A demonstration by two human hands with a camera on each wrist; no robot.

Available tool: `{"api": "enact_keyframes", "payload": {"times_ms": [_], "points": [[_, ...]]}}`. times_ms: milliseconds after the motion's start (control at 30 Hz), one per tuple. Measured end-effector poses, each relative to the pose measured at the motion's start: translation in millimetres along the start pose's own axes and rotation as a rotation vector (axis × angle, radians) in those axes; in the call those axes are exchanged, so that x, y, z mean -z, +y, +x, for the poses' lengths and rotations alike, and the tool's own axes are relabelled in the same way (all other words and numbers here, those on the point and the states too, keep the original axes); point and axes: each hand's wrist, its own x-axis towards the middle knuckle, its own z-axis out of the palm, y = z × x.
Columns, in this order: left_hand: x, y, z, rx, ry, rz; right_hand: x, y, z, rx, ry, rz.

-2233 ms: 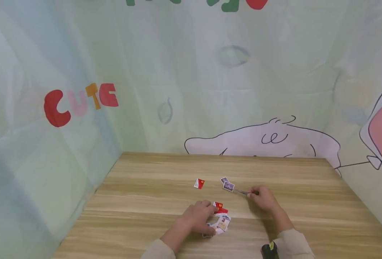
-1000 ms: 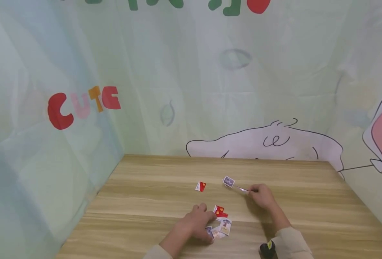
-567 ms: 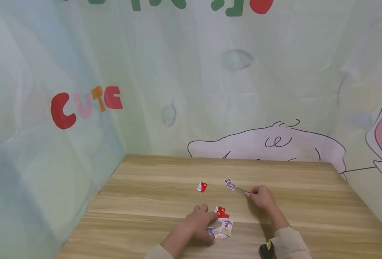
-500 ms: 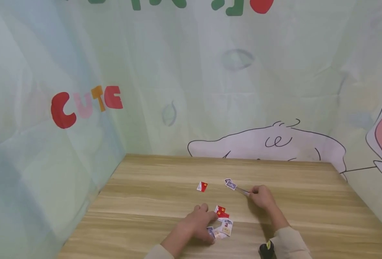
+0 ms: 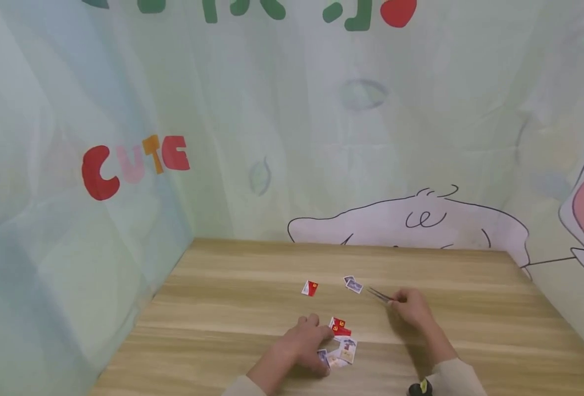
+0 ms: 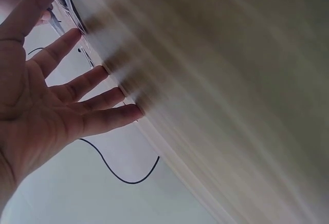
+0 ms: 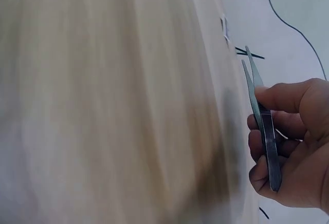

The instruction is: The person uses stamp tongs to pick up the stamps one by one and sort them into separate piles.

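Note:
My right hand (image 5: 413,308) holds tweezers (image 5: 380,295) whose two tips stand apart with nothing between them. In the right wrist view the thumb and fingers wrap the tweezers (image 7: 264,126). Just left of the tips, two overlapping stamps (image 5: 354,286) with dark pictures lie on the table. My left hand (image 5: 304,344) rests spread beside a ring of overlapping stamps (image 5: 348,352), its thumb and index finger right at them. Fingertips (image 6: 134,112) touch the wood in the left wrist view. Red stamps (image 5: 340,327) form the far part of that ring.
A single red and white stamp (image 5: 309,288) lies farther back on the wooden table (image 5: 232,286). A printed cloth wall (image 5: 272,137) with cartoon drawings and letters stands behind the table and along its left side. A black device (image 5: 420,388) sits at the right wrist.
The tweezers have let go of the upper dark stamp and drawn back to the right with my right hand. That stamp stays overlapping the other. My left hand keeps its place.

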Motion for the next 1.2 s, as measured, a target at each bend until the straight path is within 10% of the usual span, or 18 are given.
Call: {"api": "enact_keyframes", "payload": {"times_ms": [467, 1200], "points": [[-2.5, -1.7, 0.7, -0.005, -0.001, -0.031, 11.5, 0.9, -13.8, 0.23, -0.137, -0.086], [-2.0, -2.3, 0.9, -0.014, -0.003, -0.037, 6.5, -6.7, -21.0, 0.317, -0.426, -0.011]]}}
